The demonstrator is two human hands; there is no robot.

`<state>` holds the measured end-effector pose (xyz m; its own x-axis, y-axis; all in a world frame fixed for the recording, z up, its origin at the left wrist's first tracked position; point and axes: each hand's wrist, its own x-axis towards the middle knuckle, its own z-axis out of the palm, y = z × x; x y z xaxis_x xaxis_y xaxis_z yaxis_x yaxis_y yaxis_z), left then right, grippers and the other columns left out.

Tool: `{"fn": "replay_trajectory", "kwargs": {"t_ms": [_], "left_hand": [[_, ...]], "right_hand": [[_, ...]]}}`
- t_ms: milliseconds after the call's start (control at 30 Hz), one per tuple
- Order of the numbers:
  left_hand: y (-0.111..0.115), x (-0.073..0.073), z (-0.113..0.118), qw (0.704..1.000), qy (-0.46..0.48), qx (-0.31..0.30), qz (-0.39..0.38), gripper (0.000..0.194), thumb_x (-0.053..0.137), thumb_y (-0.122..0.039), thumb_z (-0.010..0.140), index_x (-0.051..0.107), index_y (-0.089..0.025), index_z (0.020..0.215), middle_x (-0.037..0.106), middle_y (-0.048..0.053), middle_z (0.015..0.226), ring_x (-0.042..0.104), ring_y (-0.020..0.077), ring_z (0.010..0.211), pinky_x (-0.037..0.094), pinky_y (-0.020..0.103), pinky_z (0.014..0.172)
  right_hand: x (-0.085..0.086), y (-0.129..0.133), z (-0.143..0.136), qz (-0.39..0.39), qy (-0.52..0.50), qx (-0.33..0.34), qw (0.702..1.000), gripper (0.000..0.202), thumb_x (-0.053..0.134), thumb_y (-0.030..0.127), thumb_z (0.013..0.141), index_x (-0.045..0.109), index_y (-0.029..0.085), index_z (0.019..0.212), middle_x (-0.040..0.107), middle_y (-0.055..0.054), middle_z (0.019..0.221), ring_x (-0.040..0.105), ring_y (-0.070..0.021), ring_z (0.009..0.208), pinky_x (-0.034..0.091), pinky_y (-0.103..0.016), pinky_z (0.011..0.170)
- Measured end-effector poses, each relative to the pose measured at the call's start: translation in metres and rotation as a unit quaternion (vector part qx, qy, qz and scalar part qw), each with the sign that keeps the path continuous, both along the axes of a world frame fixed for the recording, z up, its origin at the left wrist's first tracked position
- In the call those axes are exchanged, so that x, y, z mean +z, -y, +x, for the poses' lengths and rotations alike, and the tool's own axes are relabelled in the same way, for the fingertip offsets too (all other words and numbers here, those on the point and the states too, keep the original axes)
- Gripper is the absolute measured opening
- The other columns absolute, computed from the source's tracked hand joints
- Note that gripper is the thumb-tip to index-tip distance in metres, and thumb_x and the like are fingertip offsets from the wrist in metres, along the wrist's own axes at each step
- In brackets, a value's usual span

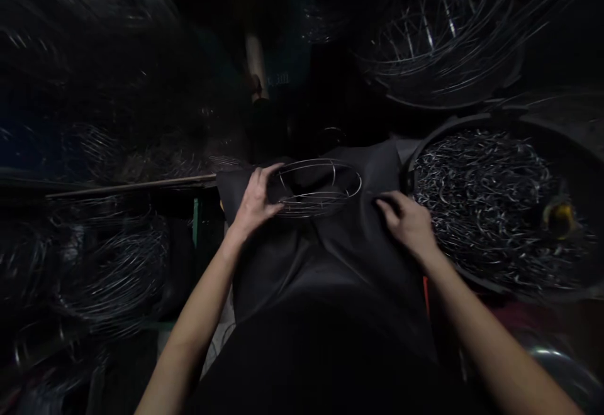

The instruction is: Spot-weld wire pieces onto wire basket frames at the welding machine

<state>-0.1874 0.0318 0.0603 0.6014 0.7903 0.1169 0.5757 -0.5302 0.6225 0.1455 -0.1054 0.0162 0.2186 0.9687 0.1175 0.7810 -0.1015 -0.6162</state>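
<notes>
A round wire frame (333,173), made of thin metal rings joined by short cross wires, rests tilted above the dark apron (325,264) over the lap. My left hand (258,200) grips its left side, thumb at the lower rings and fingers at the upper one. To the right of the frame and apart from it is my right hand (408,219), its thumb and forefinger bent close together over the apron. Whether something small sits between those fingertips is too dark to tell.
A wide round tub (453,119) full of small bent metal pieces (486,201) stands close on the right, with a yellow object (559,219) in it. Large wire rings (425,31) lie behind it. Bundled wire hoops (117,270) are at the left, below a thin strip (141,185).
</notes>
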Motion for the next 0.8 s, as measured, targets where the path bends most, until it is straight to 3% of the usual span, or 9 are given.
{"fn": "replay_trajectory", "kwargs": {"t_ms": [100, 200, 333, 400, 533, 667, 800], "left_hand": [[0.003, 0.005, 0.000, 0.999, 0.046, 0.013, -0.011, 0.068, 0.065, -0.028, 0.074, 0.035, -0.020, 0.134, 0.048, 0.010, 0.124, 0.048, 0.0261, 0.115, 0.040, 0.041, 0.099], [0.008, 0.011, 0.009, 0.998, 0.055, -0.002, -0.033, 0.082, 0.069, -0.041, 0.071, 0.028, -0.020, 0.139, 0.040, 0.012, 0.134, 0.042, 0.0298, 0.122, 0.037, 0.045, 0.102], [0.010, 0.019, 0.028, 0.998, 0.047, 0.022, -0.024, 0.078, 0.067, -0.042, 0.074, 0.030, -0.020, 0.138, 0.040, 0.012, 0.135, 0.039, 0.0312, 0.124, 0.034, 0.048, 0.104], [0.011, 0.017, 0.036, 0.998, 0.040, 0.045, -0.013, 0.067, 0.064, -0.035, 0.075, 0.037, -0.020, 0.135, 0.044, 0.011, 0.130, 0.041, 0.0301, 0.121, 0.035, 0.047, 0.103], [0.011, 0.008, 0.039, 0.997, 0.051, 0.048, 0.012, 0.057, 0.063, -0.024, 0.074, 0.047, -0.021, 0.128, 0.048, 0.009, 0.124, 0.047, 0.0270, 0.116, 0.038, 0.043, 0.101], [0.006, 0.010, 0.033, 0.995, 0.085, 0.043, 0.016, 0.052, 0.064, -0.023, 0.073, 0.052, -0.021, 0.123, 0.052, 0.007, 0.117, 0.051, 0.0241, 0.111, 0.041, 0.038, 0.098], [-0.004, 0.019, 0.028, 0.989, 0.125, 0.080, 0.018, 0.049, 0.065, -0.023, 0.073, 0.052, -0.021, 0.120, 0.055, 0.006, 0.112, 0.054, 0.0225, 0.108, 0.045, 0.036, 0.096]], "right_hand": [[0.022, -0.009, -0.029, -0.005, -0.033, -0.012, 0.999, 0.023, 0.050, 0.040, 0.086, 0.062, 0.020, 0.088, 0.067, -0.006, 0.083, 0.064, -0.0206, 0.075, 0.052, -0.035, 0.069], [0.053, -0.016, -0.037, -0.030, -0.125, -0.007, 0.992, 0.024, 0.054, 0.038, 0.085, 0.061, 0.020, 0.098, 0.065, -0.003, 0.077, 0.061, -0.0153, 0.062, 0.052, -0.029, 0.058], [0.080, -0.045, -0.050, -0.060, -0.162, 0.104, 0.979, 0.031, 0.057, 0.038, 0.084, 0.062, 0.021, 0.110, 0.068, -0.003, 0.086, 0.064, -0.0151, 0.069, 0.054, -0.029, 0.064], [0.083, -0.063, -0.062, -0.047, -0.126, 0.168, 0.977, 0.028, 0.057, 0.038, 0.085, 0.065, 0.021, 0.106, 0.069, -0.004, 0.094, 0.066, -0.0165, 0.081, 0.054, -0.030, 0.074], [0.082, -0.087, -0.081, 0.017, -0.018, 0.231, 0.973, 0.029, 0.057, 0.035, 0.086, 0.064, 0.019, 0.110, 0.069, -0.005, 0.107, 0.065, -0.0172, 0.095, 0.052, -0.030, 0.087], [0.083, -0.092, -0.085, 0.037, 0.082, 0.311, 0.946, 0.036, 0.053, 0.034, 0.089, 0.057, 0.018, 0.121, 0.067, -0.007, 0.112, 0.065, -0.0186, 0.099, 0.054, -0.031, 0.085], [0.079, -0.108, -0.082, 0.120, 0.136, 0.363, 0.914, 0.034, 0.047, 0.025, 0.092, 0.056, 0.019, 0.124, 0.067, -0.007, 0.112, 0.064, -0.0167, 0.101, 0.055, -0.027, 0.082]]}}
